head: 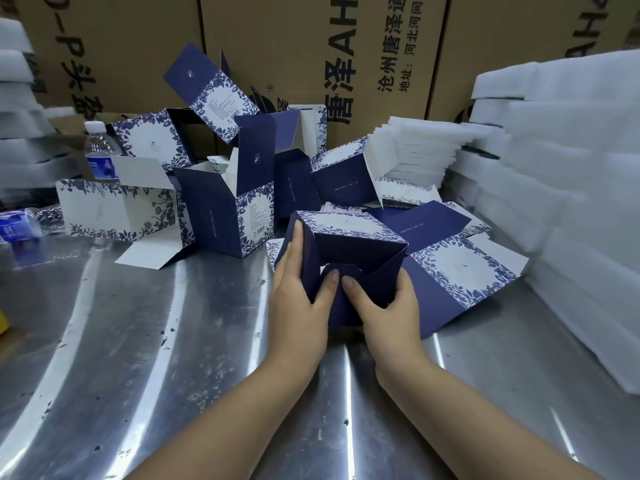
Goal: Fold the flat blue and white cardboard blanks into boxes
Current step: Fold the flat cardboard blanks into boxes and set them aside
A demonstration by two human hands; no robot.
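Grip: left hand (297,284) and right hand (386,308) clasp half-folded blue and white cardboard box (349,237), thumbs pressing flap | most right fingers hidden behind box

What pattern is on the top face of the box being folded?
The box has a white top face with a blue floral border; head view.

We are looking at a packing workshop or warehouse bench: a scuffed steel table (138,341) backed by a wall of big brown shipping cartons (311,46) printed with Chinese characters. Stacks of white foam pads (571,168) rise at the right, with more foam (17,98) at the left. The table holds a heap of folded boxes (225,209), a half-folded box (346,244) and flat blanks (460,268), with a water bottle (100,154) beside them.
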